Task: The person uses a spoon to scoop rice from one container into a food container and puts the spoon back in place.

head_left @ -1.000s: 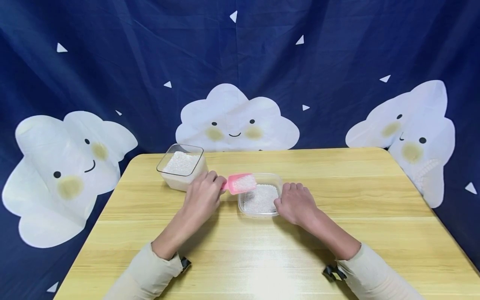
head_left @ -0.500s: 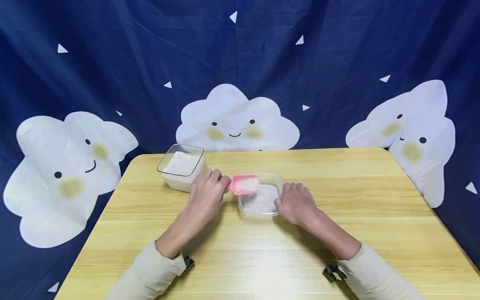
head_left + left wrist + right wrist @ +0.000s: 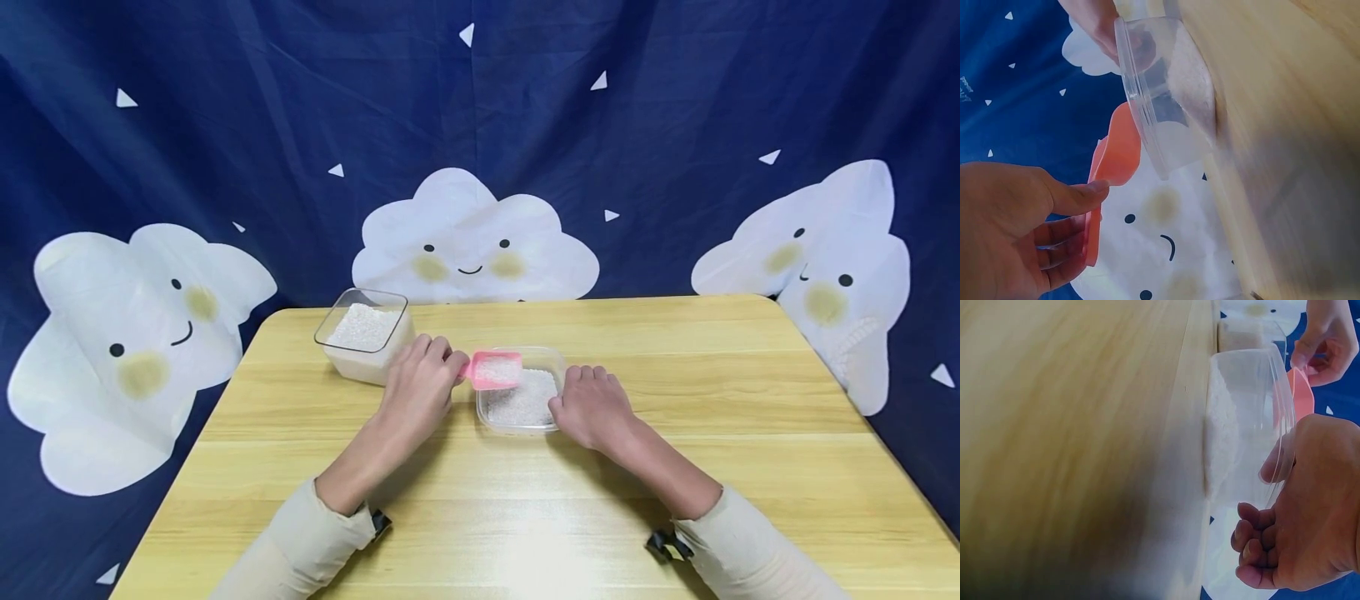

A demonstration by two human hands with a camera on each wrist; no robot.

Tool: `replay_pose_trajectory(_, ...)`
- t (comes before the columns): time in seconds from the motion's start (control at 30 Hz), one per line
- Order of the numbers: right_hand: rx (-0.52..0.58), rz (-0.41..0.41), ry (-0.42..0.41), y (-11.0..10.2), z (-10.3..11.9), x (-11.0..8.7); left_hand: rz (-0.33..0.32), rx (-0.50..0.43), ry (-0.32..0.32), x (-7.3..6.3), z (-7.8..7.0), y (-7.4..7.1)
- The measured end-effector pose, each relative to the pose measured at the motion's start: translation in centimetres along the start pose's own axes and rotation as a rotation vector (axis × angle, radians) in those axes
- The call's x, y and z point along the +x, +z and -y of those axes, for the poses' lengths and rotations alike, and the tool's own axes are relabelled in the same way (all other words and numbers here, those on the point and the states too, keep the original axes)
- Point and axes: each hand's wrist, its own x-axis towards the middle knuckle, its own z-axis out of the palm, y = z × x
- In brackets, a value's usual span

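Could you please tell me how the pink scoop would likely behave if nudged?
The scoop looks like thin, smooth plastic, so it is probably light and fairly stiff. Loose white grains lie in it, so a tilt would likely spill some. The left hand pinches only the handle, so a push may twist it.

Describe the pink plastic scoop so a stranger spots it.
On the pale wooden table, find the low, clear plastic container gripped by the right hand. Over its left side, the left hand holds the pink plastic scoop, the only pink object there.
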Motion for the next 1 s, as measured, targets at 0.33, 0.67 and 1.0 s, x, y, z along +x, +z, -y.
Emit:
replay_pose_trajectory(0.33,-0.006,0.002,-0.002,-0.32,0.12,-0.16,-0.012,0.024,0.023,0.25,-0.13,-0.09)
replay_pose_trajectory(0.67,-0.009,0.004,-0.007,-0.13,0.1,-0.12,-0.066,0.071,0.086,0.18,-0.28,-0.32)
replay_pose_trajectory(1.0,-0.009,0.016,-0.007,-0.27,0.11,-0.16,-0.139,0.174,0.166,0.14,-0.49,-0.32)
